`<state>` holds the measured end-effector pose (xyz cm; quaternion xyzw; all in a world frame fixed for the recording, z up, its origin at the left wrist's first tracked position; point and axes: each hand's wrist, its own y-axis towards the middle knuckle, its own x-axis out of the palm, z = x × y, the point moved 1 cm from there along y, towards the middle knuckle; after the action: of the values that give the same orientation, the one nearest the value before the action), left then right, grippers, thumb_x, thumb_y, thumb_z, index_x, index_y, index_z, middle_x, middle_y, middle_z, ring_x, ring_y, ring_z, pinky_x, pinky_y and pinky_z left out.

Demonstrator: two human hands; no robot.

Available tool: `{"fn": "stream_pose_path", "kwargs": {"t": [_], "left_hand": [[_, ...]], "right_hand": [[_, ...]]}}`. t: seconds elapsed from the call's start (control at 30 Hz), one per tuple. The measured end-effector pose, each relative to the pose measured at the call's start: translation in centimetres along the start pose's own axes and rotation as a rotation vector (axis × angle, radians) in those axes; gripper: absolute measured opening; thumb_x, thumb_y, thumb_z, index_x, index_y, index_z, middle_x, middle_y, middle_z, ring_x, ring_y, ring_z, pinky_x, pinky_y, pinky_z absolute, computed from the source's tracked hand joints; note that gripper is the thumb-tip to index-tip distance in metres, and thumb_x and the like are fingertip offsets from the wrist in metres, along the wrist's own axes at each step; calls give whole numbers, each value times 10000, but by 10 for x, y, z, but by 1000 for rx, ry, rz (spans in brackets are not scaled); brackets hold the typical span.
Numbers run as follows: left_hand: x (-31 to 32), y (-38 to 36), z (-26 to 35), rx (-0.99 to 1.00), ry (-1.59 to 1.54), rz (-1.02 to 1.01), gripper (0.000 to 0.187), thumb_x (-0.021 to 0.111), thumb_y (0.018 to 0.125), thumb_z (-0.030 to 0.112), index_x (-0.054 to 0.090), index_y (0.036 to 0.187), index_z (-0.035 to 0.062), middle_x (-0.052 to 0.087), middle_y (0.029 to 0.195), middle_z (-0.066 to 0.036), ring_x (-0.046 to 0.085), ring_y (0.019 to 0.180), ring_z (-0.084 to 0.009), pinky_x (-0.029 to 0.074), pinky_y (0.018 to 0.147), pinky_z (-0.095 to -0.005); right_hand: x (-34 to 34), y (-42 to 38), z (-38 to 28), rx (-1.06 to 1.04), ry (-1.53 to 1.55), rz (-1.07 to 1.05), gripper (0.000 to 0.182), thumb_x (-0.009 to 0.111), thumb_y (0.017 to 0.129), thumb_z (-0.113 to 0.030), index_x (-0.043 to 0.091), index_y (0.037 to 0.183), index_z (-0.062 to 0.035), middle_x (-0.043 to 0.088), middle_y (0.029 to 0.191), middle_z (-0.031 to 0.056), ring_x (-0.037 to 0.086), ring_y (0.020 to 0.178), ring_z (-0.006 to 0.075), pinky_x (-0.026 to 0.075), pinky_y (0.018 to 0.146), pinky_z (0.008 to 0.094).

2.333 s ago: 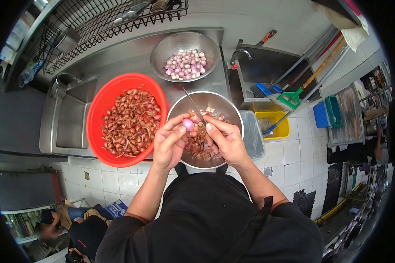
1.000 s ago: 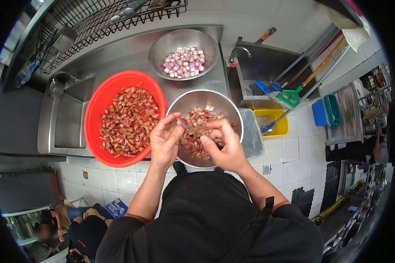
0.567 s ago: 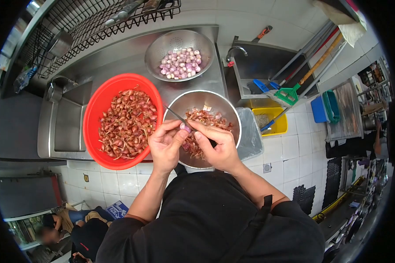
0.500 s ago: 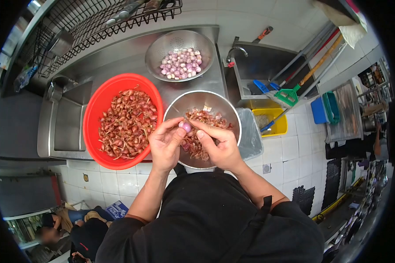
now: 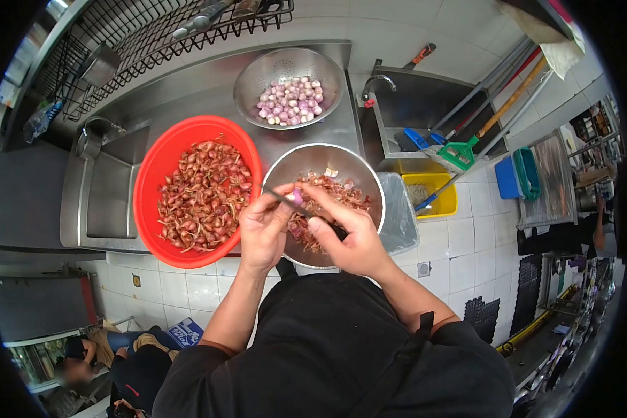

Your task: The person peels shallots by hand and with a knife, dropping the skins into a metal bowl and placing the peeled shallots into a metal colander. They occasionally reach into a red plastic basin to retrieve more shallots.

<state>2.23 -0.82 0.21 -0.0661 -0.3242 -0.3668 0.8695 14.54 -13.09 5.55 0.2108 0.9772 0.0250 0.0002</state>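
Note:
My left hand point(image 5: 262, 233) pinches a small purple shallot point(image 5: 297, 196) between thumb and fingers. My right hand point(image 5: 354, 238) grips a small knife point(image 5: 305, 211), whose dark blade lies across the shallot and points to the upper left. Both hands are over a steel bowl point(image 5: 292, 164) with papery red-brown skins point(image 5: 338, 191) in it. To the left, a red basin point(image 5: 148, 216) is filled with unpeeled shallots point(image 5: 205, 195). Behind the bowl, a steel colander point(image 5: 249, 80) contains peeled shallots point(image 5: 290, 101).
A steel sink point(image 5: 110, 202) is at the left, another sink point(image 5: 418, 104) at the back right. A wire rack point(image 5: 146, 42) hangs above. Green broom point(image 5: 460, 153), yellow bucket point(image 5: 449, 202) and clear plastic bag point(image 5: 398, 219) are to the right. Another person point(image 5: 143, 376) is at lower left.
The knife blade has swung into view across the shallot and now points to the upper left. The shallot is more covered by blade and fingers; both hands stay over the bowl.

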Motion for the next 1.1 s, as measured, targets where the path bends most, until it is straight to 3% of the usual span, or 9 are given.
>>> {"fn": "stream_pose_path", "kwargs": {"t": [0.07,0.1,0.23,0.43,0.63,0.73,0.83,0.97,1.1], "left_hand": [[-1,-1,6,-18,168,-8,323,612,940,9,572,1254,-57,632,1233,-201,640,1101,-237,514,983,-346],[-1,-1,7,-18,168,-9,323,612,940,9,572,1254,-57,632,1233,-201,640,1101,-237,514,983,-346],[-4,0,9,19,160,-15,328,658,908,6,598,1225,-57,653,1198,-180,645,1082,-228,515,961,-332],[-10,4,17,70,234,-20,275,667,892,-29,639,1164,-62,665,1148,-147,650,1046,-200,529,926,-311],[-25,5,30,96,286,-78,239,662,896,-45,656,1134,-65,666,1125,-138,656,1013,-181,545,908,-295],[-39,5,32,19,178,-90,248,647,912,-29,642,1157,-63,657,1161,-156,655,1035,-186,546,912,-303],[-46,10,37,-44,7,-86,270,616,940,-2,610,1204,-58,644,1205,-181,654,1060,-196,544,927,-319],[-55,12,49,-118,-134,-89,297,566,970,12,563,1261,-47,614,1263,-204,651,1075,-215,533,960,-339],[-62,13,50,-91,-107,-145,283,549,973,1,565,1253,-45,587,1296,-200,638,1096,-215,529,966,-338]], "right_hand": [[3,3,9,-353,-230,-16,447,610,915,-69,539,1343,38,655,1231,197,645,1138,228,477,983,319],[3,3,5,-348,-235,-26,442,610,908,-60,548,1334,38,628,1271,210,620,1188,287,467,1006,335],[3,3,4,-288,-277,-119,424,604,912,-60,559,1321,39,608,1307,206,594,1227,280,452,1024,334],[10,9,0,-445,-291,20,409,617,896,-53,595,1301,2,687,1140,187,696,1019,278,523,888,336],[26,15,0,-228,-480,0,370,624,881,-40,637,1247,5,707,1029,175,709,878,269,541,800,316],[40,24,5,-426,-374,67,331,613,915,-60,645,1236,12,722,993,138,696,826,190,536,754,291],[44,26,8,77,28,127,304,556,989,-97,623,1251,42,696,966,26,573,823,37,488,703,231],[58,27,10,-13,23,225,315,559,981,-76,614,1268,43,588,887,-36,445,709,-15,390,617,163],[83,15,-3,-35,16,195,334,559,976,-57,595,1292,42,610,946,-21,483,724,-4,416,642,172]]}}
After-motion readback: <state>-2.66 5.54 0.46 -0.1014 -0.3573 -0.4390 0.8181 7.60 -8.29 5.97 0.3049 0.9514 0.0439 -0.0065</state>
